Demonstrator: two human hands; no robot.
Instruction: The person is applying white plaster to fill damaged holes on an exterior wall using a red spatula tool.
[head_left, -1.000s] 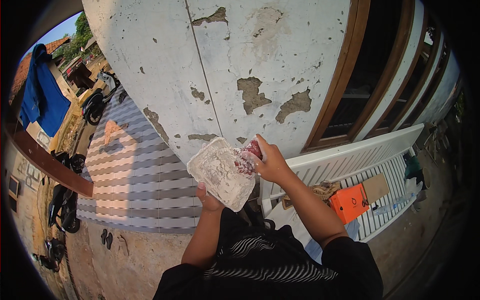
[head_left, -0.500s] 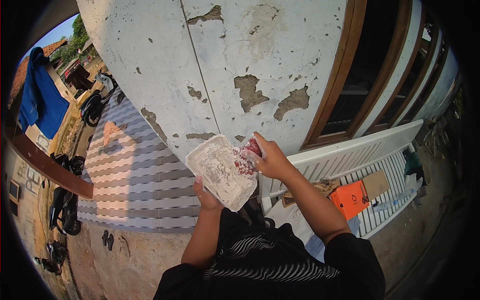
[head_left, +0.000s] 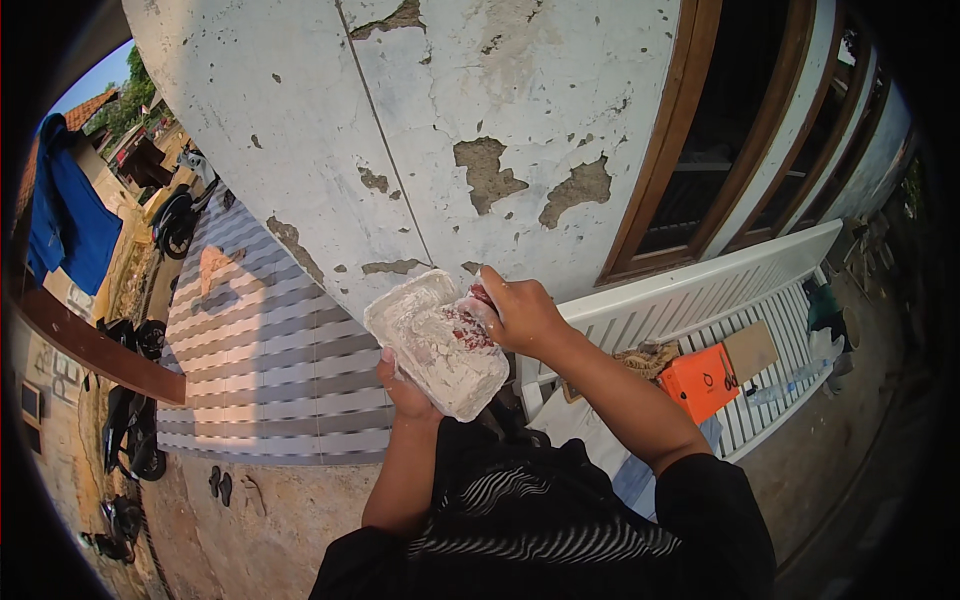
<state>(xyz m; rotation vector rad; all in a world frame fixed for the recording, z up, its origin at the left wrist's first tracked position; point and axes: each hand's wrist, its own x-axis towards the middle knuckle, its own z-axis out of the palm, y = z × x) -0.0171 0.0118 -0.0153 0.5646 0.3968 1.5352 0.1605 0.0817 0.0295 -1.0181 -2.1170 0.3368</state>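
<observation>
A white, roughly rectangular tray (head_left: pixel 470 402) is in front of my chest, coated inside with thick white paste (head_left: pixel 425 335). My left hand (head_left: pixel 410 394) supports it from below and the left, its thumb over the near left rim. In my right hand (head_left: pixel 524 318), closed at the tray's right side, is a red scraper-like tool (head_left: pixel 474 328), heavily smeared with paste. The tool's working end is down in the paste, so its exact shape is hidden. Beyond the tray stands a white wall (head_left: pixel 400 130) with flaking paint and bare grey patches (head_left: pixel 488 172).
A white slatted bench (head_left: pixel 700 290) runs along the wall at right, bearing an orange box (head_left: pixel 700 383), a cardboard piece (head_left: pixel 750 356) and a plastic bottle (head_left: pixel 770 392). Brown-framed windows (head_left: pixel 655 140) are above it. Striped tiles (head_left: pixel 290 370) lie left; motorcycles (head_left: pixel 140 430) stand farther left.
My right hand and the red tool have shifted slightly left and into the tray, and the paste surface looks dragged. The whole view has also moved a little.
</observation>
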